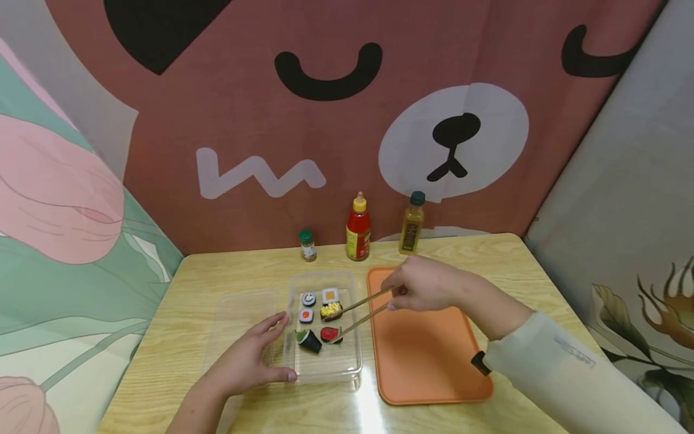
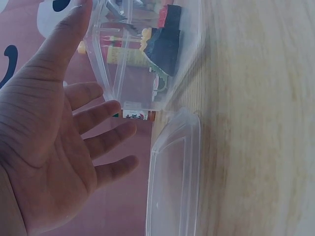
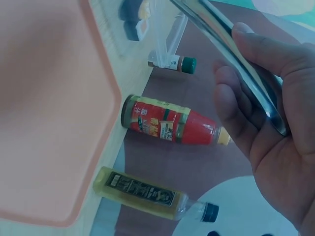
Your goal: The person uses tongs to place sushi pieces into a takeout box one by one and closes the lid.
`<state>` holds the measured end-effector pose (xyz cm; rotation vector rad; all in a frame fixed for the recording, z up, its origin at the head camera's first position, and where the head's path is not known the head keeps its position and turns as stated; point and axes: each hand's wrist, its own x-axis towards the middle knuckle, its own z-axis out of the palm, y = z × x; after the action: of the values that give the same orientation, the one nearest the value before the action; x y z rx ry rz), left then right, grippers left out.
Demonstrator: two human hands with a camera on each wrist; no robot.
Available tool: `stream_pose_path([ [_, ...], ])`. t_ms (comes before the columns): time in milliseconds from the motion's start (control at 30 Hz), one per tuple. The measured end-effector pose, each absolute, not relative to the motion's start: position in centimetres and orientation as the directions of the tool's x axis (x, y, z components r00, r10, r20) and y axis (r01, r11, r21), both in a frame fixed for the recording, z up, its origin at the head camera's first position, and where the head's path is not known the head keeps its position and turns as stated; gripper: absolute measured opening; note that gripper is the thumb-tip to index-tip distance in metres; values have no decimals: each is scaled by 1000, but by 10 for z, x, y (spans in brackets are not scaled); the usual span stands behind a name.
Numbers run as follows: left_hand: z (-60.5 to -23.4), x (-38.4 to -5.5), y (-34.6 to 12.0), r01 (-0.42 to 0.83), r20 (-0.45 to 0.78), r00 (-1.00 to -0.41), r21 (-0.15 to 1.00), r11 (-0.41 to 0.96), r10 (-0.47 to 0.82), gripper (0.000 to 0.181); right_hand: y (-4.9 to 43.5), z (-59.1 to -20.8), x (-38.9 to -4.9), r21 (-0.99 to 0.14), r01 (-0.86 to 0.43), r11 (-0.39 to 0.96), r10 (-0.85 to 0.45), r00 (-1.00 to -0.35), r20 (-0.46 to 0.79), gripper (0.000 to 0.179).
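Presently on the counter [image 1: 179, 337]: clear container [image 1: 352, 361] of toy sushi, centre, steadied at its 9 o'clock wall by the left hand [image 1: 246, 358], fingers straight; right hand [image 1: 423, 283] clenched on tongs [image 1: 360, 310], tips at the corn-topped piece [image 1: 331, 311]; orange tray [image 1: 428, 361] at 3 o'clock.

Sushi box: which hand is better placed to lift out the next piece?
Right. The right hand grips tongs whose tips reach the sushi in the box; the left hand only steadies the box.
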<state>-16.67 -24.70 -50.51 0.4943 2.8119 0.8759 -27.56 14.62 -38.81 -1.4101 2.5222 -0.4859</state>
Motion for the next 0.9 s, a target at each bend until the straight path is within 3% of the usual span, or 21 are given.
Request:
stream_pose_path([
  [500, -502, -167, -246, 219, -99, -938, 577, 787, 333, 114, 203, -414, -243, -495, -742, 452, -777, -600, 192, 35],
  [900, -501, -167, -244, 231, -97, -935, 563, 794, 341, 114, 229, -433, -222, -547, -719, 427, -694, -649, 312, 27],
])
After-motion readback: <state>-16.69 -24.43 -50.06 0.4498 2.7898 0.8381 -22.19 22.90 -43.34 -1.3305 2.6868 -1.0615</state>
